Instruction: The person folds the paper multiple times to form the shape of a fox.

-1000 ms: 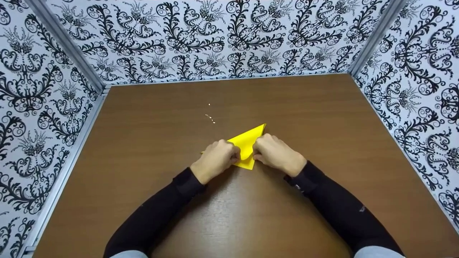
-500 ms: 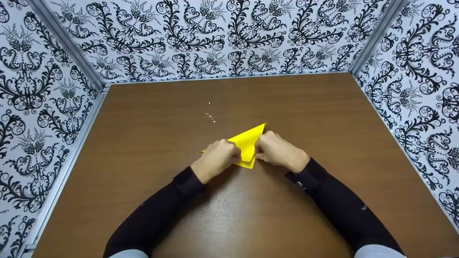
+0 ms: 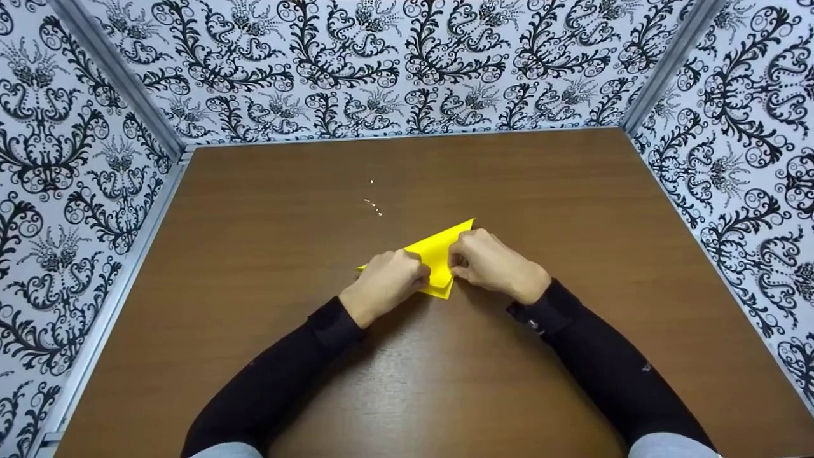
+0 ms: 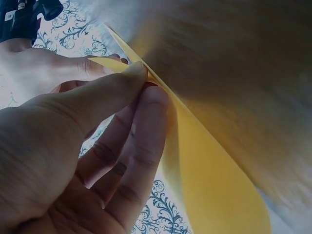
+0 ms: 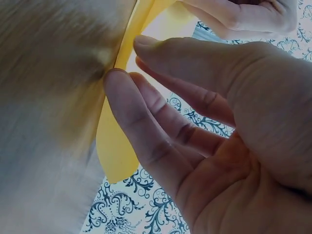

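Note:
A folded sheet of yellow paper (image 3: 437,252) lies on the brown table, one pointed corner toward the back right and another out to the left. My left hand (image 3: 389,280) pinches it, thumb against index finger; in the left wrist view the paper (image 4: 219,190) fans out past those fingertips. At the paper's right edge is my right hand (image 3: 493,261), fingers bent. In the right wrist view, that hand's thumb (image 5: 151,46) and index finger (image 5: 122,92) touch or overlap the paper's edge, with a gap between their tips.
Several tiny pale flecks (image 3: 374,207) dot the table (image 3: 286,210) behind the paper. Black-and-white patterned walls (image 3: 407,70) with grey metal rails (image 3: 121,76) enclose the back and sides.
My right hand has shifted slightly along the paper's right edge, and its thumb and index finger now stand further apart. The left hand stays almost in place on the paper.

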`<action>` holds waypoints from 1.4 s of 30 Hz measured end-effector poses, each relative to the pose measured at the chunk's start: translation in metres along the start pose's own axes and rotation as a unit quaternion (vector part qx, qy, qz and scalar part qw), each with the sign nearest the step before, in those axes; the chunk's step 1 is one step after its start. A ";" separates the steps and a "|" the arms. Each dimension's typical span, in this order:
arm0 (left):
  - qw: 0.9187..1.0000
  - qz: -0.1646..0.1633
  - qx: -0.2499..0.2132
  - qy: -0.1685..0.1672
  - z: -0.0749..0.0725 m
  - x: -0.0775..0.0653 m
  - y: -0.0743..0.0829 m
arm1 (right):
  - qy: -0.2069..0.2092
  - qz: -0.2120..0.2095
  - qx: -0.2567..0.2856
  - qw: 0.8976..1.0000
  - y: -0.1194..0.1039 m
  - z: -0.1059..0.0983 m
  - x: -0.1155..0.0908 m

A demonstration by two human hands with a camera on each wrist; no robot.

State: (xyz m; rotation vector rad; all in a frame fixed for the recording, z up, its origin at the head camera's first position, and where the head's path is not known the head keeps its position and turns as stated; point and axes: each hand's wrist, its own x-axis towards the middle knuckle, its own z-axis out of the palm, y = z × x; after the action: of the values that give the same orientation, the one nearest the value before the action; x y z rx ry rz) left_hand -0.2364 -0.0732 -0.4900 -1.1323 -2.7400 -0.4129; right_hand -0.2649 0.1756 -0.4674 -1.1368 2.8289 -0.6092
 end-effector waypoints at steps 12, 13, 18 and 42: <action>1.000 0.013 0.005 -0.004 0.000 0.000 -0.002 | 0.002 -0.028 0.022 0.999 0.005 0.008 0.001; 1.000 0.013 0.003 -0.005 0.001 0.000 -0.002 | 0.001 -0.026 0.024 0.999 0.005 0.008 0.001; 1.000 0.011 -0.004 -0.010 0.002 0.000 -0.005 | 0.000 -0.026 0.032 0.999 0.004 0.008 0.001; 0.999 0.049 -0.010 -0.008 0.001 -0.002 -0.009 | -0.008 -0.006 0.016 1.000 0.002 0.007 0.002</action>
State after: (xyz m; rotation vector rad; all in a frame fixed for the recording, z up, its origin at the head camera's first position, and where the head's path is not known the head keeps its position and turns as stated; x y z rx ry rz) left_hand -0.2417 -0.0807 -0.4931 -1.2753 -2.6855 -0.4199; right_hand -0.2663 0.1735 -0.4744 -1.1498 2.7907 -0.6406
